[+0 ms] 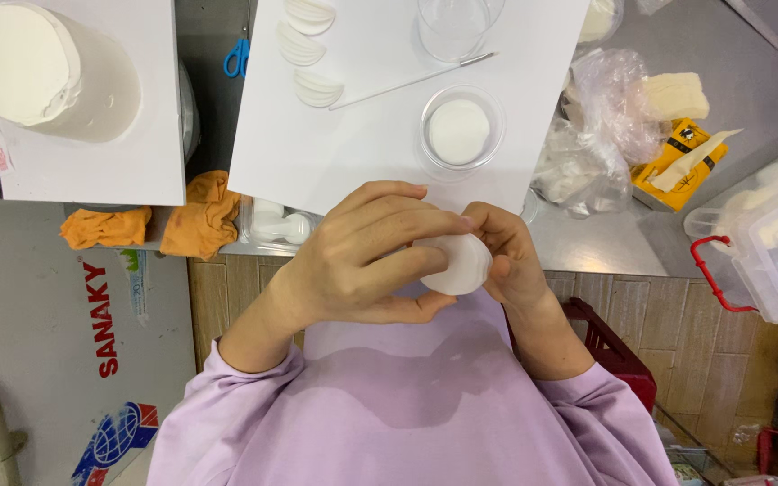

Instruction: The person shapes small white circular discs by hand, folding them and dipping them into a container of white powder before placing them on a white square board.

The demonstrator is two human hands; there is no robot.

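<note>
Both hands meet just below the white board's [353, 144] near edge, pinching a small white disc of soft paste [461, 266]. My left hand [366, 256] wraps over it from the left, fingers curled on top. From the right, my right hand [511, 256] holds its edge with thumb and fingertips. Several folded white petal shapes [310, 54] lie at the board's far side. A thin white tool [411, 81] lies beside them.
A clear dish with white paste [459, 132] and a clear cup [452, 27] stand on the board. A white cylinder cake [51, 72] sits on another board at left. Orange cloths [195, 216], crumpled plastic bags [596, 135], a yellow box [677, 162] and a clear lidded bin [767, 252] surround them.
</note>
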